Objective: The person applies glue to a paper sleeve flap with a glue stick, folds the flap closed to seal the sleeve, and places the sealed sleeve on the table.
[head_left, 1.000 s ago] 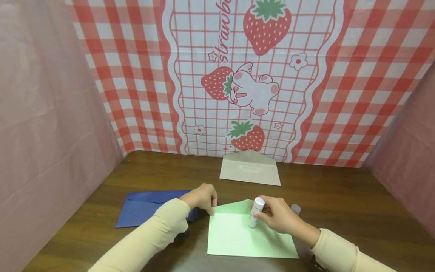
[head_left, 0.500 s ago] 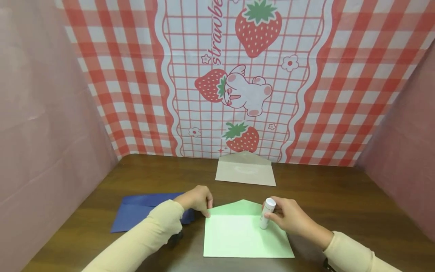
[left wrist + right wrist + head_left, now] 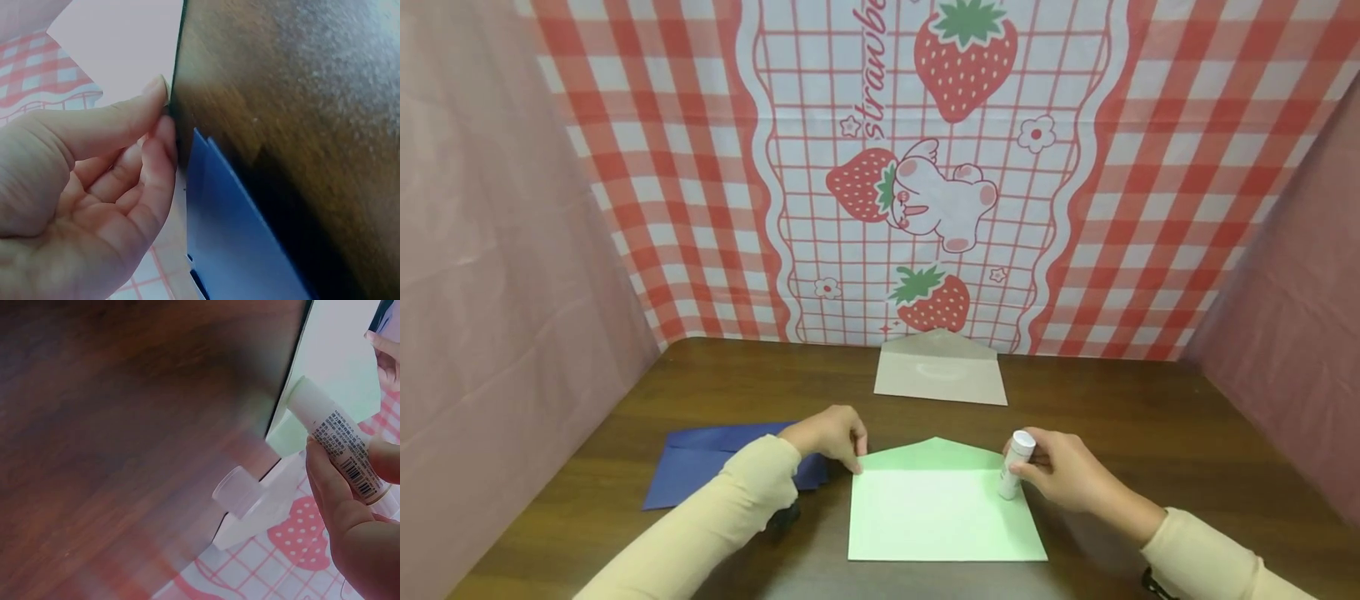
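Observation:
A light green envelope [image 3: 925,521] lies on the table with its pointed flap unfolded away from the person. At its upper left corner, my left hand [image 3: 831,435] pinches the edge between thumb and fingers, seen closely in the left wrist view. My right hand [image 3: 1067,471] grips a white glue stick [image 3: 1018,462], slightly tilted, its lower end down on the envelope near the right edge. Printed text and a barcode show on the glue stick [image 3: 344,440] in the right wrist view. A clear cap [image 3: 239,492] stands on the table nearby; in the head view the right hand hides it.
Blue envelopes [image 3: 681,475] lie at the left, partly under the left forearm. A greyish-beige envelope [image 3: 936,379] with its flap up and a shiny smear rests at the back. Behind it hangs a red-checked strawberry cloth [image 3: 700,208]; pink cloths border both sides.
My right hand has slid the glue stick rightward across the green envelope, from near the middle to near its right edge. The left hand keeps its hold at the corner; the head view shifted slightly.

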A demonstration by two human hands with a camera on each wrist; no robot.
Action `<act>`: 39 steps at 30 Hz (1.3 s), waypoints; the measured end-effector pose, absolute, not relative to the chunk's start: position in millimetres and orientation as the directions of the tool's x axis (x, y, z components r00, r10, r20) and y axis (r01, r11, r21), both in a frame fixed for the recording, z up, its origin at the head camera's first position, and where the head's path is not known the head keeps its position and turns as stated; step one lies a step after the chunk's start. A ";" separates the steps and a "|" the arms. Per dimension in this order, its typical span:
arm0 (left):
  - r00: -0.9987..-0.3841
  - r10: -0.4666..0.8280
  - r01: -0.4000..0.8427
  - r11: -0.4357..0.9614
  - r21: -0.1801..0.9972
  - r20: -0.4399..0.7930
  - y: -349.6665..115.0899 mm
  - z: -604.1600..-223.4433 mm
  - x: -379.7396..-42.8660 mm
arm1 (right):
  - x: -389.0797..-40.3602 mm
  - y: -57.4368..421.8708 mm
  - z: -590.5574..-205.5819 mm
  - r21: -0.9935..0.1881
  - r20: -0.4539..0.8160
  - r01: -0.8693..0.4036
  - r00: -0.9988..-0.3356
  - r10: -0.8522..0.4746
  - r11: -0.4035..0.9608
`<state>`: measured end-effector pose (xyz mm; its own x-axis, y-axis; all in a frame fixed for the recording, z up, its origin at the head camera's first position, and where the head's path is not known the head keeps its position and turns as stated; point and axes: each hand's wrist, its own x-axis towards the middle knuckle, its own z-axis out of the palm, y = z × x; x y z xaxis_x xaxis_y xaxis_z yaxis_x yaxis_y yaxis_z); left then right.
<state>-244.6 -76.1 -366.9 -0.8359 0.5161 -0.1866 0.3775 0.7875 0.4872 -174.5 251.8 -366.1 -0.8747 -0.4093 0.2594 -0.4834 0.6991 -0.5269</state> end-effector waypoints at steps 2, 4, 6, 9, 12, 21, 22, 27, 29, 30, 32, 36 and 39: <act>-0.834 0.518 0.375 0.785 0.492 -0.191 -76.3 -366.9 -245.4 | -174.3 254.8 -365.8 -0.519 0.274 -0.493 -0.870 -0.411 0.698; -0.835 0.516 0.371 0.784 0.497 -0.192 -76.4 -366.5 -245.7 | -174.0 257.6 -365.9 -0.507 0.288 -0.504 -0.863 -0.414 0.699; -0.836 0.513 0.366 0.788 0.495 -0.197 -76.7 -366.5 -245.9 | -173.2 259.7 -365.9 -0.507 0.293 -0.506 -0.863 -0.413 0.698; -0.838 0.512 0.369 0.786 0.496 -0.189 -77.9 -366.6 -245.5 | -172.5 262.2 -366.5 -0.512 0.295 -0.507 -0.862 -0.412 0.693; -0.836 0.525 0.381 0.765 0.519 -0.160 -80.5 -366.8 -245.0 | -172.0 263.2 -365.6 -0.513 0.290 -0.499 -0.867 -0.406 0.698; -0.822 0.567 0.464 0.713 0.526 -0.043 -85.4 -371.9 -242.1 | -168.4 258.7 -362.2 -0.504 0.310 -0.428 -0.900 -0.305 0.750; -0.825 0.564 0.462 0.711 0.529 -0.038 -85.8 -371.8 -241.9 | -168.3 258.0 -360.9 -0.502 0.310 -0.406 -0.909 -0.279 0.763; -0.840 0.543 0.469 0.726 0.503 -0.001 -88.7 -372.6 -241.0 | -171.1 259.5 -351.4 -0.493 0.287 -0.310 -0.940 -0.185 0.813; -0.842 0.539 0.479 0.729 0.490 0.022 -90.7 -373.0 -240.8 | -173.5 261.3 -346.6 -0.500 0.266 -0.273 -0.952 -0.154 0.822; -0.843 0.537 0.481 0.727 0.491 0.031 -91.8 -373.1 -240.9 | -174.5 262.0 -343.6 -0.515 0.249 -0.254 -0.958 -0.140 0.819; -0.842 0.537 0.486 0.721 0.495 0.044 -93.5 -373.0 -241.2 | -177.4 262.8 -338.6 -0.580 0.185 -0.203 -0.976 -0.115 0.789; -0.831 0.551 0.508 0.691 0.514 0.082 -92.4 -371.3 -240.7 | -185.8 262.1 -330.5 -0.754 0.015 -0.076 -0.995 -0.098 0.652; -0.804 0.581 0.551 0.655 0.517 0.122 -86.2 -369.7 -238.9 | -192.5 260.2 -327.7 -0.851 -0.103 0.028 -0.988 -0.115 0.524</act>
